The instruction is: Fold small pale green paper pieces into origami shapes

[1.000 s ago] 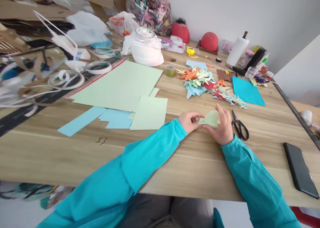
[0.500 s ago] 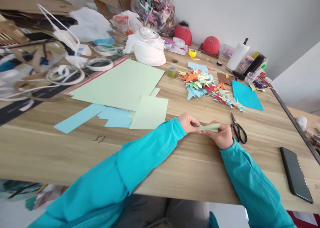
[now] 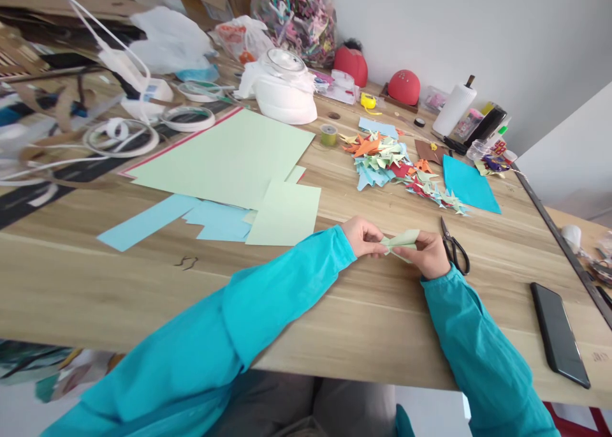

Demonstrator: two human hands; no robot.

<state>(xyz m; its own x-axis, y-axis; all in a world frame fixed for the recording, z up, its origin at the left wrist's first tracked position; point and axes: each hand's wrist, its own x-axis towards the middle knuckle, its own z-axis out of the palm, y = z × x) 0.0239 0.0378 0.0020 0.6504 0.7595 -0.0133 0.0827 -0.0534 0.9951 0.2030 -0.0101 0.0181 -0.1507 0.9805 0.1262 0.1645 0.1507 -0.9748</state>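
Table: a wide wood-grained table (image 3: 344, 335) is seen from its near edge, with most clutter gathered at the far left.
Large sheet: a pale green sheet (image 3: 224, 159) is laid flat left of centre.
Paper pile: many folded paper shapes (image 3: 380, 159) in orange, green, blue and red are heaped on the far right half.
Smaller sheet: a pale green rectangle (image 3: 285, 214) is overlapped onto the near right corner of the large one.
Turquoise square: a flat turquoise piece (image 3: 471, 185) is set just right of the pile.
Phone: a dark phone (image 3: 559, 335) is placed at the near right.
Left hand: the folded paper's narrow left end is pinched between thumb and fingers of the left hand (image 3: 366, 237).
Right hand: the wider right end is held by the right hand (image 3: 430, 256), thumb on the near side, fingers beyond.
Scissors: black scissors (image 3: 449, 239) are left just beyond the right hand, touched by neither.
Folded paper: a small pale green folded paper (image 3: 405, 238) is held between both hands, right of centre.
Handling: very light, crisp and easily creased or torn, it is judged; best gripped gently at the layered folds, loose flaps left unpressed.
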